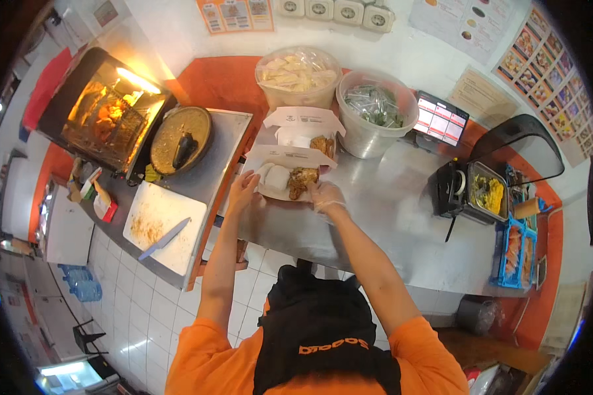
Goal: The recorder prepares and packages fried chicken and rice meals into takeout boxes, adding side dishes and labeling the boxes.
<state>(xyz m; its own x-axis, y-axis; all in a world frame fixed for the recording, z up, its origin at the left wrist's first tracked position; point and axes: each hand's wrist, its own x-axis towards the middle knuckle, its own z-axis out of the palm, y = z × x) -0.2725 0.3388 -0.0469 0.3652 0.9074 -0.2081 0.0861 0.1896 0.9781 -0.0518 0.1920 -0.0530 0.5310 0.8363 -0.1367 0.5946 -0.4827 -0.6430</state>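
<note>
An open paper food box (286, 155) lies before me on the steel counter, holding white rice (276, 177) at the left and a browned chicken piece (302, 178) at the right. Bare, my left hand (243, 190) touches the box's left side. My right hand (326, 196), in a clear plastic glove, is at the box's right front corner beside the chicken; its fingertips are partly hidden, so whether it grips the box or the chicken does not show. Just behind stands a second open box (304, 117) with rice and chicken.
Tubs of bagged pale food (299, 74) and bagged greens (375, 111) stand behind the boxes. To the left are a lit glass warmer (106, 116), a round wooden board (180, 140) and a knife (165, 239) on a white cutting board (190, 247). A tablet (440, 119) and blue basket (516, 254) are right.
</note>
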